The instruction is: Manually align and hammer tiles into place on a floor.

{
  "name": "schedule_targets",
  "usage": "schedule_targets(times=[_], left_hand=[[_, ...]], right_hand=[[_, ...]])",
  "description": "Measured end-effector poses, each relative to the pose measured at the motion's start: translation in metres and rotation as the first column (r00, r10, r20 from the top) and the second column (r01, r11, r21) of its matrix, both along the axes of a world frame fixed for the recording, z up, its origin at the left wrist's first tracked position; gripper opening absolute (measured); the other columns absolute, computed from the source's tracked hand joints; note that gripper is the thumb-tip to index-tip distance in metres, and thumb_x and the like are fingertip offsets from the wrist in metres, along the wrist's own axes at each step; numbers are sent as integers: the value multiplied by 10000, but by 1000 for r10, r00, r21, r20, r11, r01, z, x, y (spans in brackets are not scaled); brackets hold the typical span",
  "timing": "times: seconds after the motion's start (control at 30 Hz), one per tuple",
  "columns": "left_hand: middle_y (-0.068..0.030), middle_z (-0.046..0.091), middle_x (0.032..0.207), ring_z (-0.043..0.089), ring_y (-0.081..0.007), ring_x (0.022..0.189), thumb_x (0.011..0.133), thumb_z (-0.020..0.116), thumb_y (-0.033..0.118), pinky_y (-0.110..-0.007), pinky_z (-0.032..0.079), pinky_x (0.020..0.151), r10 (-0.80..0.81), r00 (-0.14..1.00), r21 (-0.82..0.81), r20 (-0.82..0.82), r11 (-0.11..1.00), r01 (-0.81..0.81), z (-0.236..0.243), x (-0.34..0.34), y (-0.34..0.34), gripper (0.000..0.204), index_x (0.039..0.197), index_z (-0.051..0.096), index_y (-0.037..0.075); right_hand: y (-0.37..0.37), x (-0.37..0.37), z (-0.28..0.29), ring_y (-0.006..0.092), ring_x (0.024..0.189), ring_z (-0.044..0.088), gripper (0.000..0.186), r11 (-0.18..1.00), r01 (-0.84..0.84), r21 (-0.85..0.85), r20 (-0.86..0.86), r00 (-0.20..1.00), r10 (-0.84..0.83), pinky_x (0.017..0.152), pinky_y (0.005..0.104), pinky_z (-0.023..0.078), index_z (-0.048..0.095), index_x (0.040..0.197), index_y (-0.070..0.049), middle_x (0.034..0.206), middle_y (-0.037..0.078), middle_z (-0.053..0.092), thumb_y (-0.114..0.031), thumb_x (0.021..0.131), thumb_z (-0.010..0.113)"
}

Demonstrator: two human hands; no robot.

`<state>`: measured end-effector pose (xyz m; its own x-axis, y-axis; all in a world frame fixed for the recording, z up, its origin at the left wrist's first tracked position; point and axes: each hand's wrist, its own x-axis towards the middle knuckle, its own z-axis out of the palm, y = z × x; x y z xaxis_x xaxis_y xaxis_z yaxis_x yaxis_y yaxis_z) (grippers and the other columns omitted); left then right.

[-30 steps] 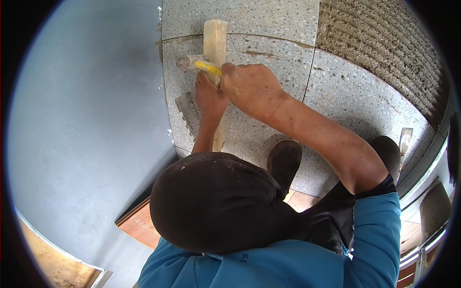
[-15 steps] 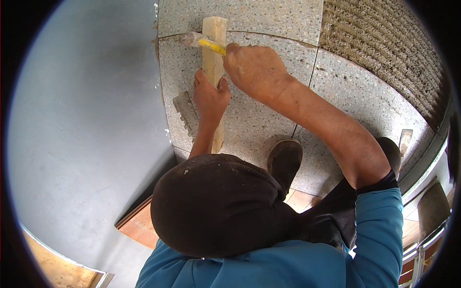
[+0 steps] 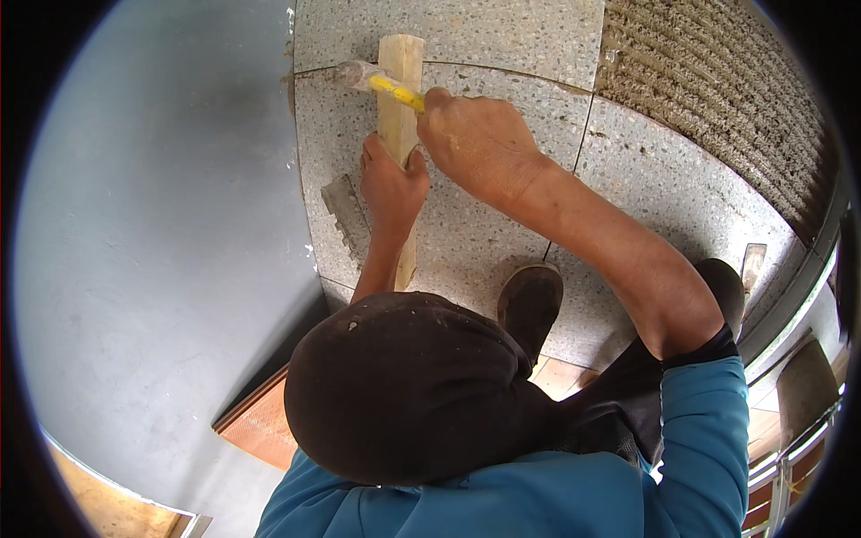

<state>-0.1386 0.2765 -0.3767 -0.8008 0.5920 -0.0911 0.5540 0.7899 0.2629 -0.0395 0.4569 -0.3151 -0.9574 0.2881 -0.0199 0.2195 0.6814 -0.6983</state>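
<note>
A pale wooden batten (image 3: 400, 99) lies lengthwise on grey speckled floor tiles (image 3: 484, 224). My left hand (image 3: 392, 184) presses down on the batten near its middle. My right hand (image 3: 480, 143) grips a hammer (image 3: 368, 79) with a yellow handle. Its grey head points left and sits over the batten's far end, close to a tile joint. My dark cap hides the near end of the batten.
A grey wall (image 3: 152, 224) rises along the left. A notched trowel (image 3: 345, 211) lies on the tile beside the wall. Combed mortar (image 3: 717, 99) covers the floor at the upper right. My dark shoes (image 3: 529, 300) stand on the tiles. Another small tool (image 3: 752, 264) lies at the right.
My right hand has swung the hammer up and away along the batten, from near my left hand to the batten's far end. My left hand stays on the batten.
</note>
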Motion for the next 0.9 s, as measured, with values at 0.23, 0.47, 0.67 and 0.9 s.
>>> schedule_targets(times=[0.23,0.47,0.67,0.9], left_hand=[[-270,597,1123,591,-478,1061,830,754,238,-561,497,889,46,999,-40,0,998,-46,1,1,0,542,1203,467,-30],[-313,488,1456,393,-423,1441,923,691,442,-601,278,1181,-163,863,-100,-479,986,131,11,27,24,857,1538,322,-26],[-173,315,1657,227,-384,1549,1058,503,490,-606,113,1249,-620,751,-45,-229,777,628,-25,71,91,733,1601,309,39],[-107,311,1671,187,-365,1564,1070,373,573,-623,45,1256,-633,758,141,-158,745,651,-47,73,110,701,1609,340,126]], right_hand=[[6,22,7,334,636,731,196,999,42,-28,46,998,-41,581,420,600,616,968,60,722,192,707,-123,905,650],[35,122,6,223,520,674,273,971,205,-124,165,969,-184,412,365,517,607,985,39,612,120,647,-226,1039,573],[100,185,24,63,442,492,317,672,666,-322,-31,702,-711,360,252,393,649,948,-46,633,0,591,-338,1056,588],[120,216,80,71,455,445,355,427,730,-533,-44,480,-876,423,245,374,596,852,-63,582,-15,464,-366,1036,601]])
